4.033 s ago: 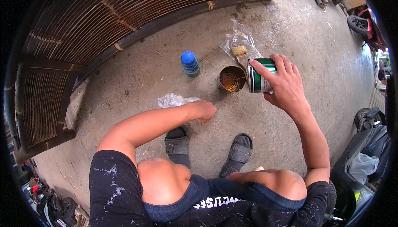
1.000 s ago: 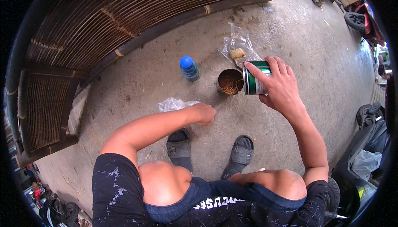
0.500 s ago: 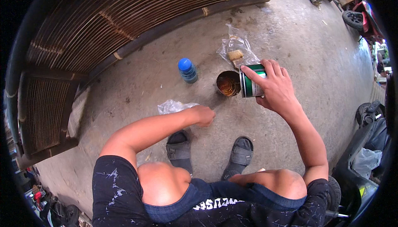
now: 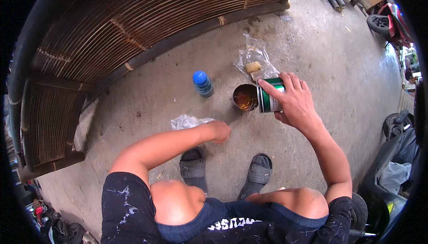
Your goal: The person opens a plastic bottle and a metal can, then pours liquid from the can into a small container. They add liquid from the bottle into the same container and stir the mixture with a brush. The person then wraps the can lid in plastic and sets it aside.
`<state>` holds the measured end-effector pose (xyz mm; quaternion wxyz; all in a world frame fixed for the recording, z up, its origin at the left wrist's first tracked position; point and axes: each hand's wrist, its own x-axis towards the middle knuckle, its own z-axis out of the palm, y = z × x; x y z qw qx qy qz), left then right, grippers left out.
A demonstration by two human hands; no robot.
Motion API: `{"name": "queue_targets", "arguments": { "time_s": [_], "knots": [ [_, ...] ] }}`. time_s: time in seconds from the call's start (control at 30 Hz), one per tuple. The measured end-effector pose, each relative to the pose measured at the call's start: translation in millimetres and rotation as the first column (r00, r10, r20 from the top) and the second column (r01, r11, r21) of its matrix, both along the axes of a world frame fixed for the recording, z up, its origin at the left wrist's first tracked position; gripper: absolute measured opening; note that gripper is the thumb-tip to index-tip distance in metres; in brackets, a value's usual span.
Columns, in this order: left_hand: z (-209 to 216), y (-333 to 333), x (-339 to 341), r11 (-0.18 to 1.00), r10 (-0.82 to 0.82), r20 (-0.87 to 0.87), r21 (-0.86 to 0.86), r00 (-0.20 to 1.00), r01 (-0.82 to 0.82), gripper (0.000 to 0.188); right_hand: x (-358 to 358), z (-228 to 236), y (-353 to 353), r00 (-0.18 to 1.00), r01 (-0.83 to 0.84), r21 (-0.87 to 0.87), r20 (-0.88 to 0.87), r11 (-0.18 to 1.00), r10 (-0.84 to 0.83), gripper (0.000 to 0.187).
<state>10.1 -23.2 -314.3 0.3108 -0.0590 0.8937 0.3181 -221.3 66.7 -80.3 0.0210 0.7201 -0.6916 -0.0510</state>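
My right hand [image 4: 296, 101] grips a green and silver can [image 4: 270, 96] from above, fingers on its far side and thumb near me. The can lies tilted on its side, its left end at the rim of an open round tin [image 4: 240, 105] with amber-brown liquid inside. Whether liquid runs between them cannot be made out. My left hand [image 4: 220, 132] is closed low over the floor, left of and nearer than the tin; anything in its fingers is hidden. Beyond the tin a paintbrush [image 4: 253, 68] with pale bristles rests against a clear plastic bag [image 4: 263, 54].
A blue-capped bottle [image 4: 203, 84] stands left of the tin. Crumpled clear plastic [image 4: 185, 121] lies beside my left forearm. A slatted bamboo bench [image 4: 133, 25] borders the far left. My sandalled feet [image 4: 193, 168] are on the concrete floor. A dark vehicle [image 4: 379, 172] stands at right.
The view has shifted slightly, so floor items appear a little lower. My right hand still holds the can tilted at the tin, and my left hand stays closed.
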Motion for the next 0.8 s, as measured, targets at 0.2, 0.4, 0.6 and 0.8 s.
{"name": "queue_targets", "arguments": {
  "time_s": [0.2,0.4,0.6,0.8],
  "knots": [
    [6.8,-0.4,0.4,1.000,-0.002,-0.012,-0.004,1.000,0.002,0.032,-1.2,-2.4,1.1,0.999,0.007,-0.015,0.031,1.000,-0.006,0.106],
    [8.6,0.1,0.7,1.000,-0.016,-0.038,-0.004,0.999,0.016,0.031,1.8,0.2,-1.4,0.998,0.015,0.013,0.058,1.000,-0.016,0.106],
    [3.8,1.4,2.9,1.000,0.014,-0.012,0.000,1.000,-0.014,0.029,2.1,-5.6,-0.7,0.997,0.030,-0.010,0.069,1.000,-0.029,0.106],
    [2.8,4.0,-6.0,1.000,0.018,-0.012,0.005,1.000,-0.018,0.028,-6.5,-5.4,0.8,0.996,0.045,0.004,0.072,0.999,-0.045,0.106]
  ]
}}
